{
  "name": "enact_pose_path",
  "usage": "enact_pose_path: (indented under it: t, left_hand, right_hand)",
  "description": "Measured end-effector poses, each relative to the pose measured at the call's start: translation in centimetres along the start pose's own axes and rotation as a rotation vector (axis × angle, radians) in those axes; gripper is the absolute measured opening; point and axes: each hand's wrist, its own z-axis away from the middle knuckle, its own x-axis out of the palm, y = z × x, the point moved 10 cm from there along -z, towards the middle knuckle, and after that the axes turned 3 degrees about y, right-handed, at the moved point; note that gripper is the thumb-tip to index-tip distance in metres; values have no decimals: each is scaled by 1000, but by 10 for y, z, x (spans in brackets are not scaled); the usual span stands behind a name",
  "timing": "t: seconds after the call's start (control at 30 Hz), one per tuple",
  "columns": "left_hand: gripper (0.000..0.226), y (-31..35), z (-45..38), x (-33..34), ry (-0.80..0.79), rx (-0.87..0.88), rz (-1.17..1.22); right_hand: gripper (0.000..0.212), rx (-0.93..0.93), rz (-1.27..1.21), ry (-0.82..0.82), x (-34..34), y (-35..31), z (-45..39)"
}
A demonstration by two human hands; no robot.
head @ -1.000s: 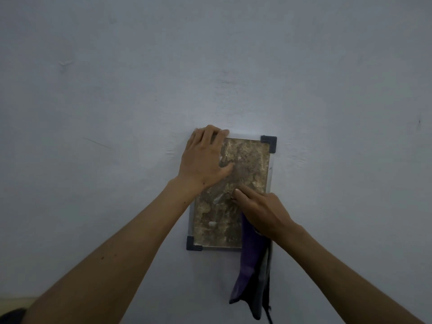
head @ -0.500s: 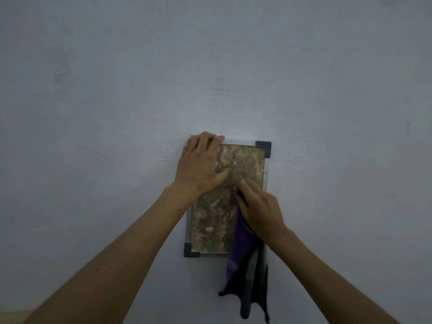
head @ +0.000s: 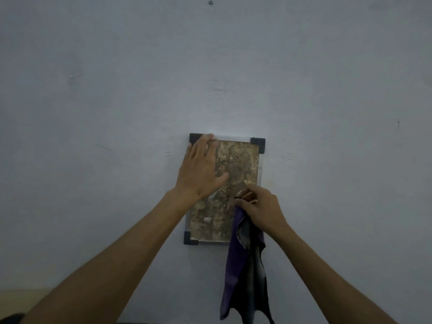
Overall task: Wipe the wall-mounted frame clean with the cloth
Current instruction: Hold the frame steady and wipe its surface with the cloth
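Frame (head: 236,174) hangs at centre of the wall (head: 117,90); our left hand (head: 201,171) spreads flat on its upper left, right hand (head: 259,209) pinches the limp cloth (head: 236,265). Likely light, rigid, fragile; brace edges.

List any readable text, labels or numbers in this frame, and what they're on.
None readable.
Frame: the panel shows only mottled brown-gold blotches, no lettering; its black corner pieces are unmarked.
Cloth, held in the right hand: plain purple and dark fabric, no tag or print visible.
Wall: bare paint with scuffs and a small dark fixing near the top, no signs.
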Motion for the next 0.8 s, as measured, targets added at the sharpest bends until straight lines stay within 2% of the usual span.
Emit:
enact_pose_path:
  t: [0.07, 0.17, 0.23, 0.3, 0.57, 0.67, 0.8]
  left_hand:
    - [61, 14, 26, -3, 79, -48, 121]
    - [29, 35, 69, 15, -47, -197, 413]
    - [24, 50, 94, 31, -147, -226, 495]
    - [30, 61, 112, 37, -172, -205, 469]
    - [42, 52, 142, 30, -181, -289, 471]
    - [34, 43, 144, 21, -164, -354, 579]
    - [15, 16, 142, 26, -170, -546, 761]
  right_hand:
    - [6, 148, -170, 17, -7, 10, 7]
    - [7, 374, -407, 29, -6, 25, 25]
    - [12, 497, -546, 18, 0, 29, 38]
    - [16, 564, -645, 6, 5, 27, 52]
    - [25, 626, -816, -107, 20, 17, 85]
    - [25, 644, -891, -162, 27, 15, 89]
    - [23, 609, -960, -261, 33, -2, 87]
